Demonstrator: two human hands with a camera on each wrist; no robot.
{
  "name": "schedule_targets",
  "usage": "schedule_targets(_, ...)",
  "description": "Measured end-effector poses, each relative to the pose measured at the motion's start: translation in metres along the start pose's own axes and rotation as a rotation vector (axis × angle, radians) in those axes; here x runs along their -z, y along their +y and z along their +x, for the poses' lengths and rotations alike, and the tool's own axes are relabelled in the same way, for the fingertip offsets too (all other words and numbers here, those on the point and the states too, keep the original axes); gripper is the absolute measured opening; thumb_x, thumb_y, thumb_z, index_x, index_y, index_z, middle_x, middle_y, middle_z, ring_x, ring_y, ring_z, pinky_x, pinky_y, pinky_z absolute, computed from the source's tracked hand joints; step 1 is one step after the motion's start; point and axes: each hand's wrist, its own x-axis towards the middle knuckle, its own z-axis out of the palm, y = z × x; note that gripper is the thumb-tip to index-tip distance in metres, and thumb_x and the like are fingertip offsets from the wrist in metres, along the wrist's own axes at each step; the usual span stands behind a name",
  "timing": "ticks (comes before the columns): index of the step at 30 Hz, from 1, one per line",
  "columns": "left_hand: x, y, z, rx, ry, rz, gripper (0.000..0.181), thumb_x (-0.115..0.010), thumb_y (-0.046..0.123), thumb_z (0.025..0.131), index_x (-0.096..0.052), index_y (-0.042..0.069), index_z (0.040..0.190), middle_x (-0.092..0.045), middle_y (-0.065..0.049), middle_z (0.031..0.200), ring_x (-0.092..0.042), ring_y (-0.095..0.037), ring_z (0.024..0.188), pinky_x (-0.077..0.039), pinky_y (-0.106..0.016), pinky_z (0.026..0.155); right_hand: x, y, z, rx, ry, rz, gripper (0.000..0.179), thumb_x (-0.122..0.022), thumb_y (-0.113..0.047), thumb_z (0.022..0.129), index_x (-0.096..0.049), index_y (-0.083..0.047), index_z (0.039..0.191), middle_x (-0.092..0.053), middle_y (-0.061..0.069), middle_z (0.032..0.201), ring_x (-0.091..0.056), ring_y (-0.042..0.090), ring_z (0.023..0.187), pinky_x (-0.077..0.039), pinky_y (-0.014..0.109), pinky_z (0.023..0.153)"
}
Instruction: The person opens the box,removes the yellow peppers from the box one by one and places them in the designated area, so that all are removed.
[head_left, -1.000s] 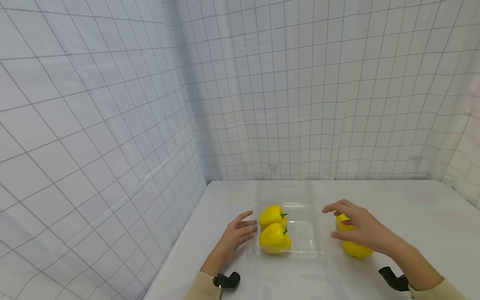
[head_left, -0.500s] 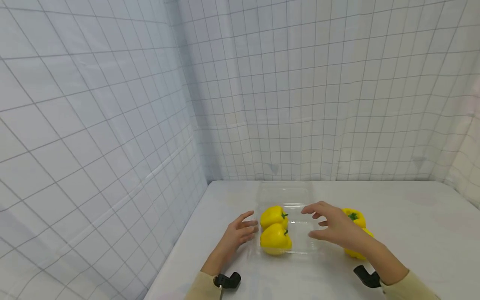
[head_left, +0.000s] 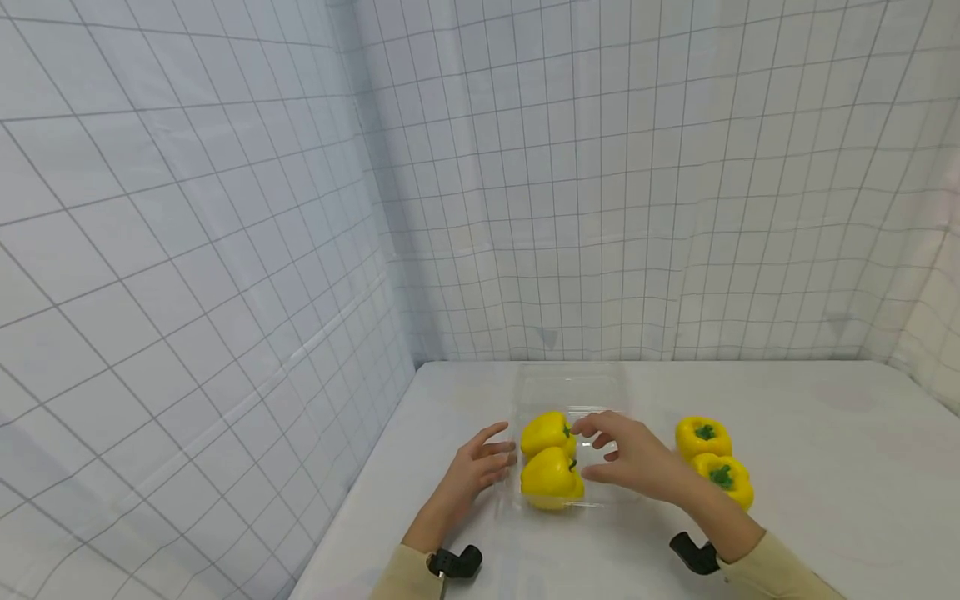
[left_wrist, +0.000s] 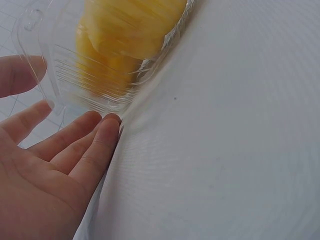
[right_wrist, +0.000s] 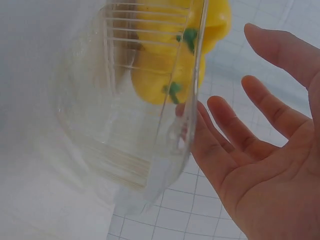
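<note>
A clear plastic clamshell box (head_left: pixel 611 503) lies on the white table with its lid (head_left: pixel 572 387) folded back behind it. Two yellow bell peppers fill its left half, a rear one (head_left: pixel 545 434) and a front one (head_left: pixel 550 477), stems pointing right. My left hand (head_left: pixel 472 468) is at the box's left wall, fingers extended; in the left wrist view the fingertips (left_wrist: pixel 107 127) reach the ribbed lower side. Over the box's right half hovers my right hand (head_left: pixel 632 454), thumb and fingers spread with nothing between them, fingertips close to the pepper stems.
To the right of the box two more yellow bell peppers sit stem up on the table (head_left: pixel 817 450), a rear one (head_left: pixel 702 437) and a front one (head_left: pixel 729 477). White gridded curtains (head_left: pixel 570 208) enclose the table at the back and sides.
My right hand has moved left, from above the loose peppers on the right to over the box, uncovering those peppers. The left hand and the boxed peppers have stayed put.
</note>
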Motion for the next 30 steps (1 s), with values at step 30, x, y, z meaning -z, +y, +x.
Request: schedule_targets(30,-0.002,0.003,-0.003,-0.002,-0.010,0.016,0.059,-0.058,0.018,0.103,-0.034,0.013,0.157,-0.050,-0.024,0.146,-0.056,-0.033,0.127,-0.050,-0.037,0.099,-0.033,0.005,0.013,-0.130,-0.144,0.030,0.065,-0.076,-0.047,0.087,-0.052,-0.022,0.143,-0.064,0.006,0.108,-0.062,0.020,0.088,-0.053,0.038,0.072)
